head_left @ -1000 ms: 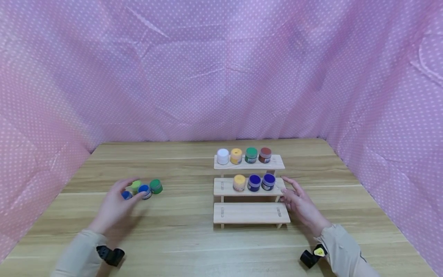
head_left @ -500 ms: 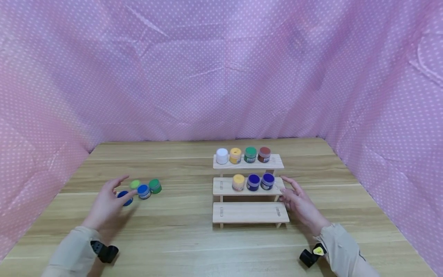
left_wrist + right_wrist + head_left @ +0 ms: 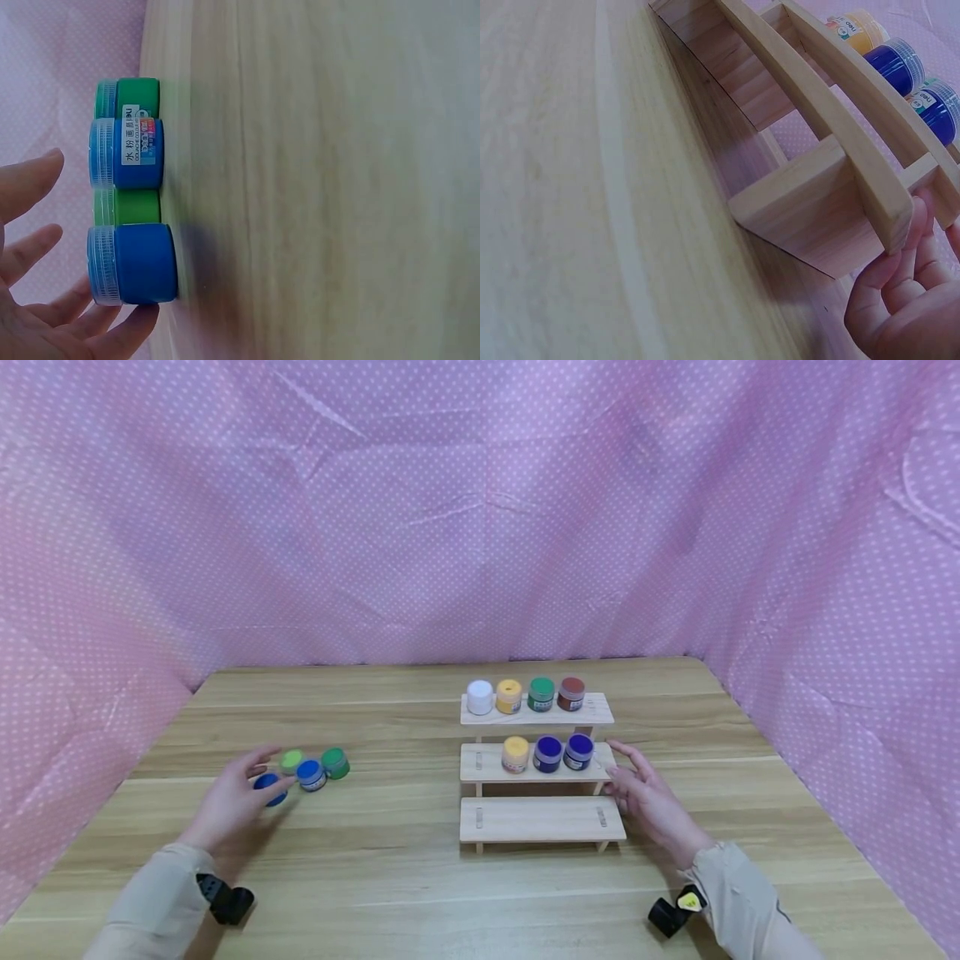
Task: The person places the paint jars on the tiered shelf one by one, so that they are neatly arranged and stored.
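Observation:
Several small paint jars stand at the left of the table. My left hand (image 3: pixel 231 803) is at the nearest blue paint jar (image 3: pixel 270 789). In the left wrist view its lower fingers (image 3: pixel 124 334) lie against that jar, while the thumb and one finger stay apart from it. Just beyond are a second blue jar (image 3: pixel 311 775), a light green jar (image 3: pixel 292 762) and a dark green jar (image 3: pixel 335 762). My right hand (image 3: pixel 654 806) is at the right end of a wooden three-tier rack (image 3: pixel 543 820), its fingertips touching the shelf ends.
On the rack's top shelf stand a white jar (image 3: pixel 480 697), a yellow jar (image 3: pixel 508 697), a green jar (image 3: pixel 541 694) and a brown-red jar (image 3: pixel 572 694). The middle shelf bears a pale orange jar (image 3: pixel 515 755) and two dark blue jars (image 3: pixel 547 754). A pink dotted cloth (image 3: pixel 480 527) surrounds the table.
My left hand has moved left and slightly nearer, uncovering more of the nearest blue jar. Its fingers have since drawn closer to that jar. The right hand stays at the rack.

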Available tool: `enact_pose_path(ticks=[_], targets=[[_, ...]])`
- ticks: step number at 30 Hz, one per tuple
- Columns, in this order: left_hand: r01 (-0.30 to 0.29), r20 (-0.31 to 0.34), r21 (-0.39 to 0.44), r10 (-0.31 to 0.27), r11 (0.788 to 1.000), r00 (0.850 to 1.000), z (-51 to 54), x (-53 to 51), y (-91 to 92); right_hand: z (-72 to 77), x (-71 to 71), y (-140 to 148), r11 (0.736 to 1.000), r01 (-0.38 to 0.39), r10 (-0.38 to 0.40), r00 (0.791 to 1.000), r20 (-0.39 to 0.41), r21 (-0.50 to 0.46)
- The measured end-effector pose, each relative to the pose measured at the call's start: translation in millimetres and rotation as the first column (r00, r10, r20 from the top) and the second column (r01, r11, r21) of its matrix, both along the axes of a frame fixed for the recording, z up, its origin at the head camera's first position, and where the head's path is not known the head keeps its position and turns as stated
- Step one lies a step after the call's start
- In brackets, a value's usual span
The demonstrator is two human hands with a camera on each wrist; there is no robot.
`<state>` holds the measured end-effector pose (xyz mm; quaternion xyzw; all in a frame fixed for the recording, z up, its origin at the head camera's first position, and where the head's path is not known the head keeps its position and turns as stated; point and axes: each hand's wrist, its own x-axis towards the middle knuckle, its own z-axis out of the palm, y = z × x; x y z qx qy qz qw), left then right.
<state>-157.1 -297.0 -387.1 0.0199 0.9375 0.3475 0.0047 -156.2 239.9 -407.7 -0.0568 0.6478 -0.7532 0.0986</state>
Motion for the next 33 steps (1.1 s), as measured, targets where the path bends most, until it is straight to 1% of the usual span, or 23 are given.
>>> enact_pose_path(ticks=[10, 13, 19, 25, 33], targets=[[-0.005, 0.064, -0.021, 0.007, 1.0, 0.998, -5.8, -0.5, -4.2, -1.1, -0.4, -1, 1.0, -0.004, 0.004, 1.0, -0.006, -0.004], [-0.008, 0.065, -0.033, 0.01, 0.999, 0.998, -5.5, -0.6, -5.3, -0.8, -0.2, -1, 1.0, 0.0, 0.0, 1.0, -0.004, -0.004], [-0.007, 0.077, -0.028, 0.009, 1.0, 0.997, -5.2, 2.7, -8.8, -0.5, -0.2, -1, 1.0, -0.001, 0.001, 1.0, -0.01, -0.006], [-0.006, 0.075, -0.051, 0.01, 0.999, 0.997, -7.2, 4.6, -13.9, -1.3, -0.2, 0, 1.0, -0.01, 0.01, 1.0, -0.016, -0.017], [-0.008, 0.064, -0.044, 0.011, 0.999, 0.998, -7.1, 5.2, -17.3, -2.4, -0.3, 1, 1.0, -0.019, 0.019, 0.999, -0.029, -0.021]])
